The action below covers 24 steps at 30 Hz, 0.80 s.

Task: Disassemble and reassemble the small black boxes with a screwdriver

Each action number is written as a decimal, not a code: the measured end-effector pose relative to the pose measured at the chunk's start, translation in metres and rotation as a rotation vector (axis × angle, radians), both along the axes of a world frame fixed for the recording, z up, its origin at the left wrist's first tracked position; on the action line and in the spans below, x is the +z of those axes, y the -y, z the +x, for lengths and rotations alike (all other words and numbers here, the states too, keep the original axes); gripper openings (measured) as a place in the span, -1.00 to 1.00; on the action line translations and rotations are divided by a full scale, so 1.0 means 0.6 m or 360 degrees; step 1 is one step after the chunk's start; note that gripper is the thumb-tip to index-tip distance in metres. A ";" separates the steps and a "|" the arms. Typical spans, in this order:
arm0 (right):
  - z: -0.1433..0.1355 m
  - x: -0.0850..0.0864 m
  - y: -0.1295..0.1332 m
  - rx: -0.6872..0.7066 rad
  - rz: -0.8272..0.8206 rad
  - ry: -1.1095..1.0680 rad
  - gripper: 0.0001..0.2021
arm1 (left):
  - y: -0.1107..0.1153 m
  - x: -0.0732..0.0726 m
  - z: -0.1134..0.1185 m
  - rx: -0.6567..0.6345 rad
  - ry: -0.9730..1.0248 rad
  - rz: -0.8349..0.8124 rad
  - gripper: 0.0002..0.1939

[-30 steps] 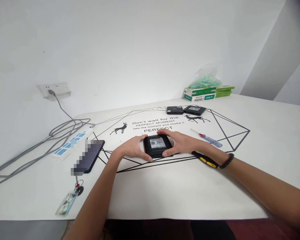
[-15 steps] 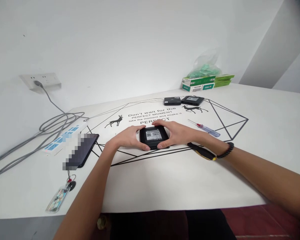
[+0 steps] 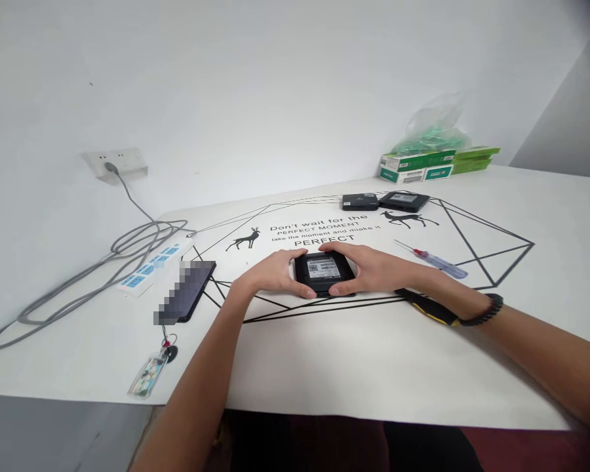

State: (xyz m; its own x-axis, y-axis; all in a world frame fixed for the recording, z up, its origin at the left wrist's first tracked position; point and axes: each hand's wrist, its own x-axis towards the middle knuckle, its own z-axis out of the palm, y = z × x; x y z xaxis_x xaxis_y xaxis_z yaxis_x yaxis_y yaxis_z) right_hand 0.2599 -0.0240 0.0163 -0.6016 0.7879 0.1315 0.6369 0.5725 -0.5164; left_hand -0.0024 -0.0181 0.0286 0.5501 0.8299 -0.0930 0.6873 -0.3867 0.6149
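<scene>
A flat black square box (image 3: 323,269) with a white printed label facing up lies at the middle of the table. My left hand (image 3: 278,275) grips its left side, thumb along the near edge and fingers at the far edge. From the right, my right hand (image 3: 368,269) holds it the same way, with both thumbs near each other at the front. A screwdriver with a clear handle (image 3: 440,262) rests beyond my right forearm. Partly under that wrist lies a black and yellow tool handle (image 3: 430,307); its working end is hidden.
Two similar black boxes, one (image 3: 360,201) beside another (image 3: 404,200), lie farther back. Green-and-white cartons (image 3: 417,168) with a plastic bag (image 3: 435,131) stand against the wall. At left are a power strip (image 3: 152,269) with its grey cable, a phone (image 3: 194,295) and a keychain (image 3: 148,375).
The view has turned slightly left, so everything appears shifted to the right. Both hands keep their hold on the black box, which looks otherwise unchanged.
</scene>
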 end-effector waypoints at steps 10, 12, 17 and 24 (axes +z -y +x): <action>-0.045 -0.027 0.003 -0.0041 0.0288 0.0222 -0.28 | -0.007 0.002 0.002 -0.0077 -0.0033 0.0070 0.26; -0.053 -0.035 0.001 0.0011 0.0448 0.0396 -0.31 | -0.007 0.004 0.002 -0.0087 -0.0047 0.0088 0.25; -0.060 -0.042 0.004 0.0136 0.0619 0.0652 -0.46 | -0.007 0.008 0.006 -0.0115 -0.0051 0.0098 0.23; -0.086 -0.010 0.032 -0.0034 0.0549 0.0880 -0.48 | -0.007 0.009 0.005 -0.0098 -0.0094 0.0091 0.26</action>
State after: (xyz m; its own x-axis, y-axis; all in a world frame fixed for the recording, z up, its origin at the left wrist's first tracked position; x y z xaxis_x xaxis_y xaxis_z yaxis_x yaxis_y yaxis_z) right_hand 0.2081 -0.0430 0.0101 -0.6379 0.7682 0.0547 0.7689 0.6313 0.1018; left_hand 0.0007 -0.0142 0.0342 0.5954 0.7994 -0.0803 0.6953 -0.4626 0.5500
